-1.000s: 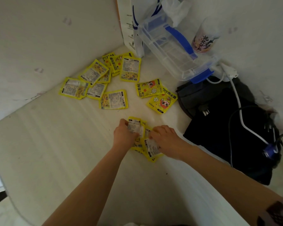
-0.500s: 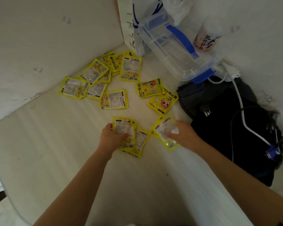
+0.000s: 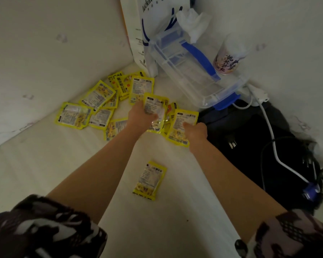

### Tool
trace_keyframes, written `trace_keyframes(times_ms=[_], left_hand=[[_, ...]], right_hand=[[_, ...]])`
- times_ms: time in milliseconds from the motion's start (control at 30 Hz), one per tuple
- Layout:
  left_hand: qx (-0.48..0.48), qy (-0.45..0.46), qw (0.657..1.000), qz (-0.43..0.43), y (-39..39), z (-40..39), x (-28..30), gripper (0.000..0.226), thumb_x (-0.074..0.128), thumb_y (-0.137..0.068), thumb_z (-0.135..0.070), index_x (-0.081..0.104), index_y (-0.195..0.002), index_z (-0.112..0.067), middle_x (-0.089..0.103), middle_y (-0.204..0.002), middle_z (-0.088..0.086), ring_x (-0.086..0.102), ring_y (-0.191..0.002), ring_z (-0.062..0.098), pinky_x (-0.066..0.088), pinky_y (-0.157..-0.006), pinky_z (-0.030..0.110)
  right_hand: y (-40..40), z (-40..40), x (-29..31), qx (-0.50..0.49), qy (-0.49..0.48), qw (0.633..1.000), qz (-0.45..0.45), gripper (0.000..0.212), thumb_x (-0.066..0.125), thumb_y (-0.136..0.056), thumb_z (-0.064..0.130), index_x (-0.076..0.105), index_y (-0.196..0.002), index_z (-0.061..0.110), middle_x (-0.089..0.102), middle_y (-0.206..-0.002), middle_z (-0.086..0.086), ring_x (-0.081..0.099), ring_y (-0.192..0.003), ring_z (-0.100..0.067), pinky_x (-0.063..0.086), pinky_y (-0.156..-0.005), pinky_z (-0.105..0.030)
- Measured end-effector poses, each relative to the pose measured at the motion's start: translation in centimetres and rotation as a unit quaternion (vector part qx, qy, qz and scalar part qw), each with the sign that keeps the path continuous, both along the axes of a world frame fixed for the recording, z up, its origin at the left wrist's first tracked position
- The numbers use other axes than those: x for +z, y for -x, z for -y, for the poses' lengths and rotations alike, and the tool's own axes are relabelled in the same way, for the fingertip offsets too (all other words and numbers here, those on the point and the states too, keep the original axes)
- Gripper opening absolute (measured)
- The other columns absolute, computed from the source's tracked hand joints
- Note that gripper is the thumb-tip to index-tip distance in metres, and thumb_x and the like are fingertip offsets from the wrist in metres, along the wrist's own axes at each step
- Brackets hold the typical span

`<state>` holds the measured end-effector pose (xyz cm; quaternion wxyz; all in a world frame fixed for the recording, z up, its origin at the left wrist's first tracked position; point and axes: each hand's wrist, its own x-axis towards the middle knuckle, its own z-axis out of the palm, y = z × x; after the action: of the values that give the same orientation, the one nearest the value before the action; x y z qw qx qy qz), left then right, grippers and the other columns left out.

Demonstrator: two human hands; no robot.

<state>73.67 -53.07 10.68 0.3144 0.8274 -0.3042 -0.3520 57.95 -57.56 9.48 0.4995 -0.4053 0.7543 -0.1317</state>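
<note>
- Yellow sachets (image 3: 155, 108): we grip a stack in our left hand (image 3: 141, 118), fingers curled round it, over the white surface (image 3: 45, 174).
- Our right hand (image 3: 196, 130) pinches a single sachet (image 3: 182, 125) just beside.
- Paper bag (image 3: 136, 34) reads "luckin"; rest cut off. Sachet print unreadable.
- Clear box (image 3: 194, 77) sits tilted; contents unclear.

Cannot see the fingers of the left hand (image 3: 140, 117) behind its stack of packets (image 3: 155, 108), nor those of the right hand (image 3: 197, 131) under its single packet (image 3: 180, 133). Cannot read any print. Cannot follow the paper bag (image 3: 136, 34) past the top edge, the sleeves (image 3: 41, 229) past the bottom.
</note>
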Motion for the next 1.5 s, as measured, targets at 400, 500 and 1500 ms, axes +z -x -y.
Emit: trace_keyframes(times_ms=[400, 500, 1500], left_hand=[[0.006, -0.031, 0.999, -0.008, 1.9, -1.9, -2.3, 0.024, 0.063, -0.083, -0.013, 0.057, -0.105, -0.006, 0.065, -0.101, 0.014, 0.061, -0.093, 0.032, 0.052, -0.08, 0.045], [0.006, -0.044, 0.998, -0.046, 2.8, -3.9, -2.1, 0.025, 0.063, -0.082, -0.012, 0.059, -0.106, -0.007, 0.066, -0.097, 0.014, 0.063, -0.087, 0.031, 0.053, -0.073, 0.041], [0.077, 0.023, 0.974, -0.211, 9.5, -23.3, 1.6, 0.026, 0.07, -0.082, -0.002, 0.064, -0.103, -0.014, 0.072, -0.095, 0.01, 0.071, -0.084, 0.028, 0.059, -0.078, 0.046]], right_hand=[[1.3, -1.3, -0.3, -0.038, 0.006, 0.997, 0.061, 0.027, 0.057, -0.093, 0.018, 0.05, -0.117, 0.006, 0.06, -0.116, -0.014, 0.061, -0.1, -0.03, 0.053, -0.083, -0.04], [2.8, -2.8, 0.1, 0.011, 0.03, 0.999, 0.042, 0.026, 0.054, -0.094, 0.019, 0.05, -0.117, 0.006, 0.06, -0.117, -0.014, 0.06, -0.104, -0.03, 0.051, -0.085, -0.039], [12.5, -22.6, 4.4, -0.104, 0.081, 0.978, 0.159, 0.019, 0.052, -0.097, 0.024, 0.052, -0.11, 0.01, 0.065, -0.109, -0.008, 0.068, -0.09, -0.02, 0.058, -0.063, -0.03]])
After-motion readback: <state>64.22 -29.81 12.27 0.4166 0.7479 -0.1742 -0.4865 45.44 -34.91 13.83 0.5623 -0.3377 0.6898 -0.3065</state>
